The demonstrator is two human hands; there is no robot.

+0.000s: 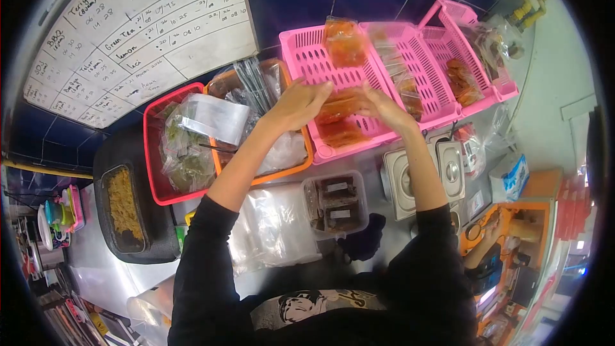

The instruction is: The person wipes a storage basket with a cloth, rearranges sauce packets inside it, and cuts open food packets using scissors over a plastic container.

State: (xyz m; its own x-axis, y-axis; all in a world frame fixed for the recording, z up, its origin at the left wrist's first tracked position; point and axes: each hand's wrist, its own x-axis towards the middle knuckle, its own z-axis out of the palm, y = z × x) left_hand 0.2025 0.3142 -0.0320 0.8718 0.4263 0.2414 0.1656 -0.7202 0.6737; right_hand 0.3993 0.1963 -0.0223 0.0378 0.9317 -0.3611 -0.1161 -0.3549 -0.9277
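Note:
A clear packet of orange-red sauce (341, 107), smeared by motion, spans the gap between my two hands over the pink basket (301, 45). My left hand (300, 106) grips its left side with curled fingers. On the opposite side, my right hand (385, 110) pinches the packet's edge. Just below lies another orange-red packet (343, 133) in the basket. A third sauce packet (346, 43) rests near the basket's back edge.
Right of it, more packets lie in another pink basket (410, 38). Red (154, 154) and orange (307, 154) bins hold bags. Nearer are plastic sheets (272, 224), a container of dark packets (362, 205) and steel lidded pans (400, 179). A rice cooker (106, 147) stands left.

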